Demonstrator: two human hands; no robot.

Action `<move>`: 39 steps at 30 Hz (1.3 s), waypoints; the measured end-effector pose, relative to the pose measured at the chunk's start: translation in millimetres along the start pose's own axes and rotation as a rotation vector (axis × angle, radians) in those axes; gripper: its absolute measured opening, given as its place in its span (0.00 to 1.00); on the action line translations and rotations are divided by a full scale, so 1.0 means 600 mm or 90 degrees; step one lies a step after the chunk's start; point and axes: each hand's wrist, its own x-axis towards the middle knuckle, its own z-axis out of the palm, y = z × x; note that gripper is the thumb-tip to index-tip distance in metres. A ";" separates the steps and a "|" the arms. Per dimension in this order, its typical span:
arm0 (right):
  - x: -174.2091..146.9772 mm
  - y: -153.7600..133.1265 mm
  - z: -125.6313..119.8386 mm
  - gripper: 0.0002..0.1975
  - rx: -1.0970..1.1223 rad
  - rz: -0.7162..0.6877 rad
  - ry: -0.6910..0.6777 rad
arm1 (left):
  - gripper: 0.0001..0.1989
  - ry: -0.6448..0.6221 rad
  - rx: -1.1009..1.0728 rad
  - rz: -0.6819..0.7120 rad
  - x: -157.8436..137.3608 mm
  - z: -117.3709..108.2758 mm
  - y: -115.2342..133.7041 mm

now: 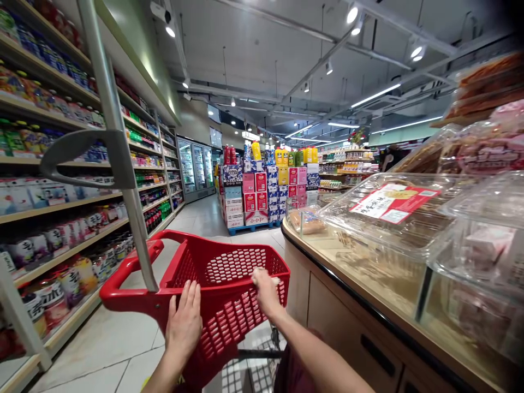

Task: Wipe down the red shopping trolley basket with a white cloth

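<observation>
A red plastic shopping cart [221, 305] with a perforated basket stands directly before me. My left hand [184, 319] lies against the basket's near side, fingers stretched out and tips near the rim. Closer to the basket's right end, my right hand [266, 292] is closed at the rim. A crumpled white cloth or tissue [258, 271] pokes out on both sides of its fingers. A metal pole [110, 109] with a grey loop-shaped holder [82, 155] rises from the cart's handle end. Inside the basket, the visible part shows only red plastic.
Drink shelves [57, 207] line the left. A display counter [347, 295] with clear food boxes [385, 210] runs close along the right. Ahead, stacked drink cartons [256, 199] stand on a blue pallet [245, 228]; glass-door fridges [196, 166] are behind. Another person [393, 158] is far off.
</observation>
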 end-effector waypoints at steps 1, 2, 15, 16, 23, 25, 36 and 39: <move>-0.002 -0.018 0.013 0.17 0.014 -0.007 -0.024 | 0.30 -0.008 0.002 0.010 -0.001 -0.003 -0.002; -0.005 -0.032 0.021 0.17 0.021 -0.016 -0.048 | 0.30 -0.017 0.005 0.029 -0.002 -0.006 -0.006; -0.008 -0.142 0.087 0.23 0.124 -0.052 -0.094 | 0.31 -0.007 0.036 0.027 -0.034 -0.029 -0.075; -0.007 -0.140 0.082 0.22 0.130 -0.045 -0.095 | 0.31 0.000 0.034 0.019 -0.035 -0.028 -0.083; 0.022 -0.200 0.096 0.23 0.144 -0.044 -0.102 | 0.30 0.025 0.029 0.012 -0.041 -0.017 -0.111; 0.037 -0.250 0.127 0.24 0.170 -0.089 -0.116 | 0.30 0.044 0.045 -0.005 -0.031 -0.018 -0.117; 0.020 -0.220 0.134 0.20 0.085 -0.084 -0.082 | 0.30 0.131 0.071 -0.057 -0.024 0.010 -0.109; 0.029 -0.213 0.126 0.19 0.077 -0.138 -0.105 | 0.32 0.163 0.059 -0.041 -0.028 0.018 -0.086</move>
